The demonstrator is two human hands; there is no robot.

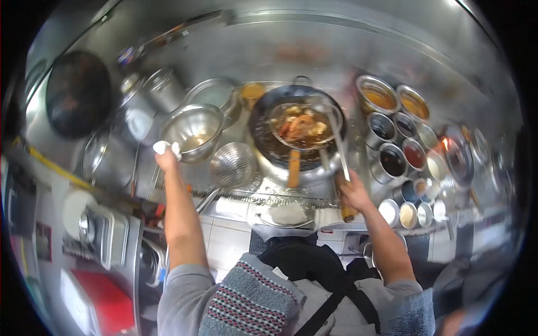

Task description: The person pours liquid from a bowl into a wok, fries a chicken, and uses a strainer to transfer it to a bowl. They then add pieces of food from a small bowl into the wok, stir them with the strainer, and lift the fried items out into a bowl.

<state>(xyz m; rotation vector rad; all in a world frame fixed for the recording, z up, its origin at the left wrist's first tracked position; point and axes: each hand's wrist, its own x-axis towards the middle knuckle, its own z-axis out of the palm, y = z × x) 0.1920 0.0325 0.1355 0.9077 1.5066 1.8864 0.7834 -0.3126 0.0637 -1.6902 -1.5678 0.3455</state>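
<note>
My left hand (168,159) is closed on a white cloth (162,148) at the near left rim of a steel bowl (192,126), which has a little pale stuff at its bottom. My right hand (353,193) grips the handle of a ladle (339,140), its head over the right side of a black wok (263,137). Inside the wok, a wooden-handled strainer (294,162) carries browned and pale food pieces (302,126) above dark liquid. A perforated skimmer (234,164) lies between the bowl and the wok.
Pots of orange sauce (380,99), dark sauce (392,160) and red sauce (414,155) stand at the right, with small bowls (408,215) nearer. A dark wok (78,94) is at the far left. A red box (106,302) sits low at the left.
</note>
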